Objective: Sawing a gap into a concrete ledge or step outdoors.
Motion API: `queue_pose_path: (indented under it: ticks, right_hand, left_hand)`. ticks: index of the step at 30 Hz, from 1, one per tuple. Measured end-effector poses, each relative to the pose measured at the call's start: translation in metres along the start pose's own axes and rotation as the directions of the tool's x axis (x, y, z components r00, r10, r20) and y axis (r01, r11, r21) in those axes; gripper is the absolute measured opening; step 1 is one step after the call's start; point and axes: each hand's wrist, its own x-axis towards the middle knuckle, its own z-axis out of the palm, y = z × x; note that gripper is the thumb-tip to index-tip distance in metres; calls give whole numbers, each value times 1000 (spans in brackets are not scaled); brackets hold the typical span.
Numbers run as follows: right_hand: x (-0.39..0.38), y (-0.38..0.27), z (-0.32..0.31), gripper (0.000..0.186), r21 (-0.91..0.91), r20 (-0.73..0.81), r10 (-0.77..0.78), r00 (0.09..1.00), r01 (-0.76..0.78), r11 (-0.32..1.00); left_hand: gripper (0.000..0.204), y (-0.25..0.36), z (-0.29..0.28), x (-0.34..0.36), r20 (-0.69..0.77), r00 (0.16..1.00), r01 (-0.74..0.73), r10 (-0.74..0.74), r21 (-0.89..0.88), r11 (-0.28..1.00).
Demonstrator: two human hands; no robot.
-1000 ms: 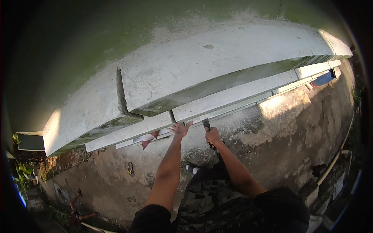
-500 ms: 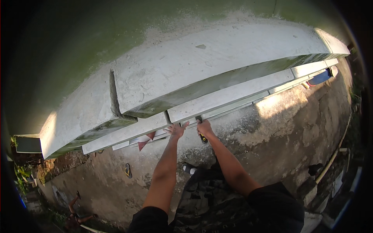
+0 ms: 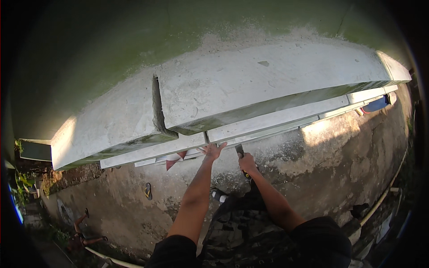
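Two chalky, pale concrete ledges, the upper slotted ahead-left of the left hand. That hand: open, fingers spread at the lower ledge's edge; contact unclear. Right hand: closed on a flat-bladed scraper, dull dark-grey blade ahead, black-yellow handle below.

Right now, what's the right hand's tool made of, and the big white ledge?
The tool looks metal at its blade, which is flat and dull grey; its handle is too hidden to tell. The ledge seems concrete, maybe painted matte white: it looks chipped and rough.
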Motion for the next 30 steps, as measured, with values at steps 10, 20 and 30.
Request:
queue_pose_path:
  ticks: [10,20,30]
  right_hand:
    - [17,-38,-18,35,155,162,100,982,-125,980]
    - [36,-51,-5,36,192,72,74,995,-86,978]
    - [12,-19,-18,35,167,91,69,993,-84,982]
  left_hand:
    - [106,-2,1,6,32,999,3,-3,-13,1000]
    - [109,5,-1,1,87,996,34,-35,18,999]
    - [105,5,-2,4,78,997,26,-28,27,999]
